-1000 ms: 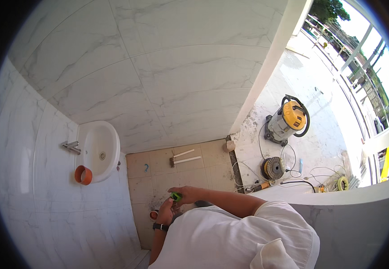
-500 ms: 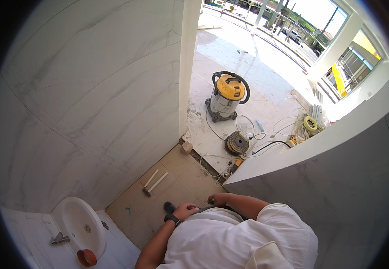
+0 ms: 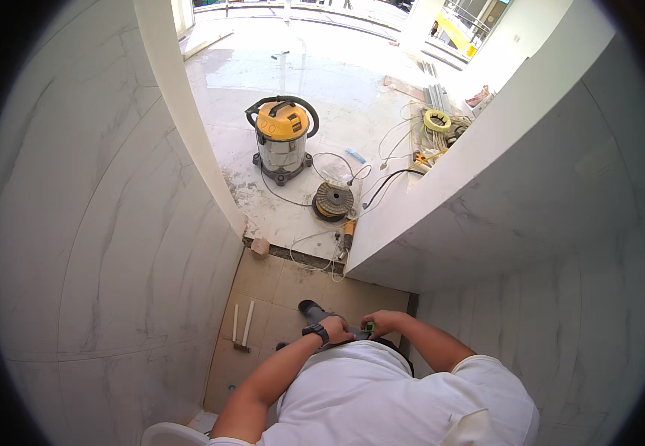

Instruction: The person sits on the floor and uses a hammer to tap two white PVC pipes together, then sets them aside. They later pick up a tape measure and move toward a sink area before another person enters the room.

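My right hand is closed around a small green-and-black tape measure, held at my waist. Just to its left is my left hand, with a dark watch on the wrist. Its fingers curl down against the front of my dark waistband; whatever they grip there is hidden. Both hands are close together above my grey trouser leg, below which a dark shoe shows on the tiles. A white shirt covers the lower part of the view.
Two hammers with pale handles lie on the tiled floor at left. Marbled walls flank me. Past the doorway stand a yellow-topped vacuum cleaner and a cable reel, with loose cords around. A white basin shows at lower left.
My view has swung to the right, so the basin has mostly left the picture. My hands have come closer together, and more of the tape measure shows in the right one.
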{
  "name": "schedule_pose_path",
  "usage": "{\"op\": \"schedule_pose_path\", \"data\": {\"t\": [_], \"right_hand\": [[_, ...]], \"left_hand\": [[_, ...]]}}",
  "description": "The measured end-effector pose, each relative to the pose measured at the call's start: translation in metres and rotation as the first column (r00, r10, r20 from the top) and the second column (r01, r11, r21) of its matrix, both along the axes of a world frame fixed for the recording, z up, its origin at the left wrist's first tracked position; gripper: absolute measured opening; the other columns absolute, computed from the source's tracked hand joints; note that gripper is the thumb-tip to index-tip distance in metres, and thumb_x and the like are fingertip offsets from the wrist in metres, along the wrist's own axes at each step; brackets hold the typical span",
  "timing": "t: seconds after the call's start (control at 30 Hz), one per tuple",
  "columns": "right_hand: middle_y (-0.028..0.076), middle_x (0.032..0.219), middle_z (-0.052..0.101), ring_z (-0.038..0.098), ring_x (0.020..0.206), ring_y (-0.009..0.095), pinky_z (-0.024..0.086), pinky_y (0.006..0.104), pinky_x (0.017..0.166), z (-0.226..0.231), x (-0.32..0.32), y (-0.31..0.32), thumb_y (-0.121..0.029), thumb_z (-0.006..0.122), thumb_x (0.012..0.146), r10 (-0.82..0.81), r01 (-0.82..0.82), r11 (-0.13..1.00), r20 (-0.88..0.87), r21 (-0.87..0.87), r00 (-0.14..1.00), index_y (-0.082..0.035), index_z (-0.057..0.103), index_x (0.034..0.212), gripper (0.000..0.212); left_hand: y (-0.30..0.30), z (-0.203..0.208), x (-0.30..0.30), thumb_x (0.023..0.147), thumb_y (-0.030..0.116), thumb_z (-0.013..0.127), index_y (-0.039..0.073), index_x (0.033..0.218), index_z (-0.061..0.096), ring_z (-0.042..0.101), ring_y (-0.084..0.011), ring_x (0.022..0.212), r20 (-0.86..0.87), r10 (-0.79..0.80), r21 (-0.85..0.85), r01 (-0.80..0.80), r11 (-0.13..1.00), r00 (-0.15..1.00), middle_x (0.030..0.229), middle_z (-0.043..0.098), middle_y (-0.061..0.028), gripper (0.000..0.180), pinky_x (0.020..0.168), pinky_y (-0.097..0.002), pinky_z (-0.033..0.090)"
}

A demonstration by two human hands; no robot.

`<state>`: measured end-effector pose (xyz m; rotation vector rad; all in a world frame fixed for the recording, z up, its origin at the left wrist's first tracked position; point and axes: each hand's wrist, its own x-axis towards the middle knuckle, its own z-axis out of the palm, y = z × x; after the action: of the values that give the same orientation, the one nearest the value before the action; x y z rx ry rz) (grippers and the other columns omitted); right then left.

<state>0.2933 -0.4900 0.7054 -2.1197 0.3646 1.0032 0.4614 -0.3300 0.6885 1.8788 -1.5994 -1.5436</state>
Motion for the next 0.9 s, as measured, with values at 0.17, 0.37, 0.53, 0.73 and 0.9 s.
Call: {"op": "schedule_pose_path", "data": {"t": [0.17, 0.37, 0.53, 0.73, 0.9], "right_hand": [[0.013, 0.113, 0.067, 0.063, 0.107, 0.03, 0.05, 0.0398, 0.091, -0.023, -0.019, 0.011, -0.041, 0.082, 0.07, -0.439, 0.435, 0.899, 0.09, 0.057, 0.894, -0.018, 0.063, 0.12, 0.058], [0.012, 0.114, 0.067, 0.063, 0.107, 0.03, 0.05, 0.0391, 0.091, -0.045, 0.011, -0.013, -0.037, 0.082, 0.069, -0.405, 0.406, 0.914, -0.042, 0.023, 0.913, -0.018, 0.065, 0.117, 0.055], [0.012, 0.112, 0.068, 0.064, 0.103, 0.032, 0.051, 0.0414, 0.088, -0.034, 0.039, -0.053, -0.033, 0.081, 0.07, -0.315, 0.314, 0.949, -0.126, -0.023, 0.941, -0.02, 0.063, 0.121, 0.056], [0.013, 0.115, 0.067, 0.063, 0.108, 0.031, 0.051, 0.0403, 0.091, -0.036, 0.031, -0.078, -0.034, 0.083, 0.066, -0.422, 0.443, 0.895, -0.225, 0.05, 0.878, -0.017, 0.063, 0.12, 0.06], [0.016, 0.115, 0.066, 0.062, 0.107, 0.034, 0.05, 0.0416, 0.091, -0.041, 0.023, -0.073, -0.036, 0.083, 0.067, -0.573, 0.575, 0.792, -0.075, 0.206, 0.816, -0.015, 0.06, 0.123, 0.064]], "left_hand": [[-0.035, 0.004, 0.008, 0.08, 0.055, 0.067, 0.008, 0.097, 0.075, 0.069, -0.0312, 0.088, 0.06, -0.119, 0.135, 0.11, 0.985, 0.991, 0.094, 0.072, -0.0154, 0.051, 0.08, -0.0375, 0.053], [-0.075, -0.009, 0.036, 0.08, 0.059, 0.065, 0.008, 0.095, 0.075, 0.068, -0.0325, 0.087, -0.028, -0.174, 0.059, 0.176, 0.983, 0.984, 0.093, 0.072, -0.0177, 0.054, 0.079, -0.0387, 0.053], [-0.124, -0.016, 0.052, 0.081, 0.048, 0.064, 0.007, 0.097, 0.075, 0.068, -0.0344, 0.089, 0.029, -0.371, 0.185, 0.359, 0.915, 0.928, 0.096, 0.071, -0.019, 0.046, 0.081, -0.0407, 0.054], [-0.168, -0.027, 0.043, 0.075, 0.028, 0.061, 0.008, 0.096, 0.075, 0.068, -0.0346, 0.094, 0.08, -0.513, 0.18, 0.494, 0.851, 0.855, 0.099, 0.07, -0.0194, 0.033, 0.084, -0.0419, 0.054], [-0.173, -0.014, 0.065, 0.076, 0.031, 0.066, 0.008, 0.095, 0.075, 0.068, -0.0338, 0.093, -0.007, -0.161, 0.221, 0.159, 0.962, 0.987, 0.097, 0.071, -0.0178, 0.031, 0.083, -0.0412, 0.054]]}}
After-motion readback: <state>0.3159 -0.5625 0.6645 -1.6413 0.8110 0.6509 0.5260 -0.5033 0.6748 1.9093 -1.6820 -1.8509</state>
